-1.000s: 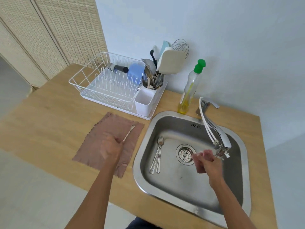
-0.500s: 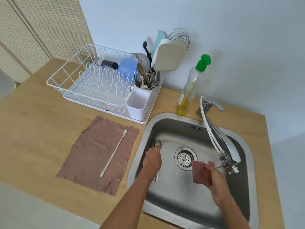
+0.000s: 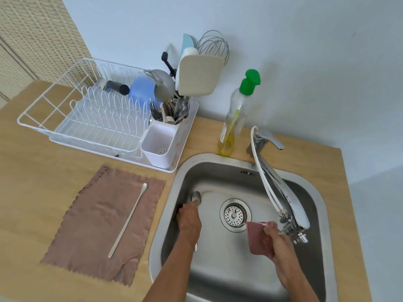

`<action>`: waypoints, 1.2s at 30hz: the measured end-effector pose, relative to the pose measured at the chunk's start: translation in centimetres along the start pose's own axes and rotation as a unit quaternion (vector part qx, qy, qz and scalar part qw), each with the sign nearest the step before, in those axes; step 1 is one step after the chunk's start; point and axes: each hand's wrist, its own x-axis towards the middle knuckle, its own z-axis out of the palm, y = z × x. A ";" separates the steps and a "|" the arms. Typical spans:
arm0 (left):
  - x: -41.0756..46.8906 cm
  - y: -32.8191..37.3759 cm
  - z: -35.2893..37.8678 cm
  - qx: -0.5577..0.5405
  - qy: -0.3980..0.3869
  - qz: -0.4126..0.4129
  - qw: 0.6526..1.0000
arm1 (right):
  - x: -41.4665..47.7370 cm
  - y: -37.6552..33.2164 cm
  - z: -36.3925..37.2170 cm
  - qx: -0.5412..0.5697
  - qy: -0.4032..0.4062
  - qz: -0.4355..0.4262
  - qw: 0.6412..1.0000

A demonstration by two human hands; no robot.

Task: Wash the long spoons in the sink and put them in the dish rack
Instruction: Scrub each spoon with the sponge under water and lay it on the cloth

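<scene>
In the steel sink, my left hand reaches down and curls over long metal spoons; one bowl sticks out beyond my knuckles and a handle tip shows below my wrist. How many spoons lie under the hand is hidden. My right hand grips a pink scrubbing pad just under the faucet spout. Another long spoon lies diagonally on the brown cloth left of the sink. The white dish rack stands at the back left.
A white cutlery holder on the rack's right end has a free front pocket; the back pocket holds several utensils. A green-capped soap bottle stands behind the sink. The drain strainer sits mid-basin. A blue cup lies in the rack.
My left hand left one long spoon on the brown cloth, crossed into the sink and came down on the spoons there. My right hand stayed under the spout with the pad.
</scene>
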 end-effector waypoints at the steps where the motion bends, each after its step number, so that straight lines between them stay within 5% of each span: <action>1: 0.1 0.0 0.0 0.000 0.002 0.001 1.000 | 0.1 -0.1 0.1 0.002 -0.001 0.003 1.000; 12: 0.2 0.1 -0.3 0.006 -0.045 -0.024 0.999 | 0.1 -0.5 0.5 0.004 -0.014 0.024 1.000; 19: -1.3 -0.4 -0.7 -0.123 -0.103 0.022 0.987 | -1.0 -0.7 0.7 0.155 -0.055 0.034 0.986; 23: -4.1 0.0 -1.2 -0.254 -0.134 0.072 0.955 | -1.5 -0.2 0.6 0.245 -0.073 0.053 0.965; 28: -8.2 1.1 -2.1 -0.466 -0.245 0.065 0.848 | -2.2 0.4 1.2 0.249 -0.108 0.059 0.961; 36: -10.5 2.3 -0.3 -0.370 -0.099 0.125 0.915 | -3.7 -0.2 1.9 0.306 -0.126 0.087 0.940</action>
